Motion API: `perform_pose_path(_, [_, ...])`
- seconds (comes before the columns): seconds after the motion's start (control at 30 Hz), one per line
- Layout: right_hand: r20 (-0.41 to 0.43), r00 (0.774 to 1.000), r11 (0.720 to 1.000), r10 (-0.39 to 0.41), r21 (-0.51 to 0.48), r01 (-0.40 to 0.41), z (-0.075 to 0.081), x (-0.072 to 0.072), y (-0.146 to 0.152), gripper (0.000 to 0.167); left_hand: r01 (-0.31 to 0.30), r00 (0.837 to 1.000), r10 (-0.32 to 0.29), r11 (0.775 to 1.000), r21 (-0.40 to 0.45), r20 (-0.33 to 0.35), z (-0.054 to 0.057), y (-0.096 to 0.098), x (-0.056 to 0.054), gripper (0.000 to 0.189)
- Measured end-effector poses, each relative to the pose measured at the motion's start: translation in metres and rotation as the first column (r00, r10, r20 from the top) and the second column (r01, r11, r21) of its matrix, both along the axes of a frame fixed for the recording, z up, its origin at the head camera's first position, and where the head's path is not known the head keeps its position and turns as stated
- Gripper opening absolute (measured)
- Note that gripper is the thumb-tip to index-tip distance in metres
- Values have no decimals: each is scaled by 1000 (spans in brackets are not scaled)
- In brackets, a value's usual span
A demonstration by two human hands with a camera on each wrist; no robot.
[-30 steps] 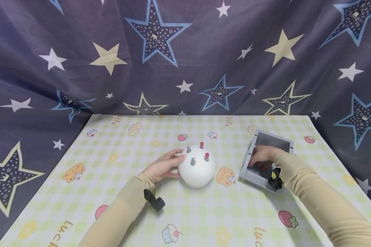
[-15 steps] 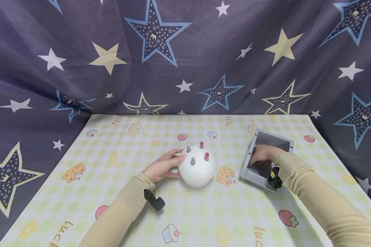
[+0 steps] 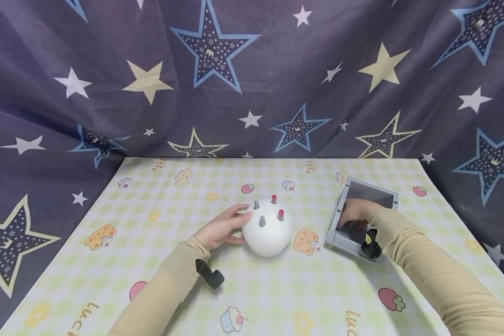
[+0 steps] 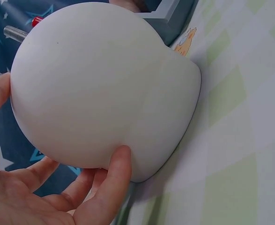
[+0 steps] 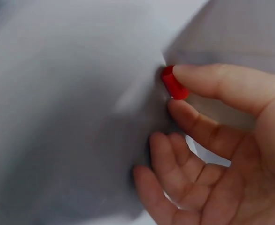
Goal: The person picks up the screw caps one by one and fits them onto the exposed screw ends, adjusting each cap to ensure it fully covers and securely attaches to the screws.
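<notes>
Lengthwise aslant, top leftward in the right wrist view: red cap point(image 5: 173, 86) in pinch of right hand point(image 5: 235, 173)

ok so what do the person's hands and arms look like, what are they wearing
The left hand and right hand are bare, ungloved. The left sleeve and right sleeve are long, plain beige, slightly wrinkled. Each wrist carries a small black device; the right one shows a yellow patch.

One white ball point(image 3: 268, 240) bears four posts point(image 3: 262, 221), two wearing red caps point(image 3: 281, 213); at its three o'clock, one grey box point(image 3: 347, 246). Inside, as far as the blur allows counting, one loose red cap point(image 5: 174, 85). Two hands point(image 3: 222, 227).
</notes>
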State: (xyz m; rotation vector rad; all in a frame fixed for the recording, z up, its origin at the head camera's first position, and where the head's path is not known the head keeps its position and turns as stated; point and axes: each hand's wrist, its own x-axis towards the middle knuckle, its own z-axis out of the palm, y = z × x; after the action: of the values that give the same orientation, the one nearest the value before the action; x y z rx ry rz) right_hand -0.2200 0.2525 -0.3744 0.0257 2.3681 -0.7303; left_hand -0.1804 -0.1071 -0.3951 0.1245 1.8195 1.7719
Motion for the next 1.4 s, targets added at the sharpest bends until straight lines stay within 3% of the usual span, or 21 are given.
perform_pose_path(0.4, [51,998,999,-48,-15,49,-7,-4,2,20,3,1000,-3,1000,-5,0,-2,-1,1,62])
perform_pose_path(0.93, [123,991,997,-49,-57,57,-6,-9,8,17,1,1000,-1,1000,-4,0,-2,1,-1,61])
perform_pose_path(1.4, [145,989,999,-42,-28,46,-2,-11,4,23,-2,1000,2,1000,-1,-1,0,0,0,61])
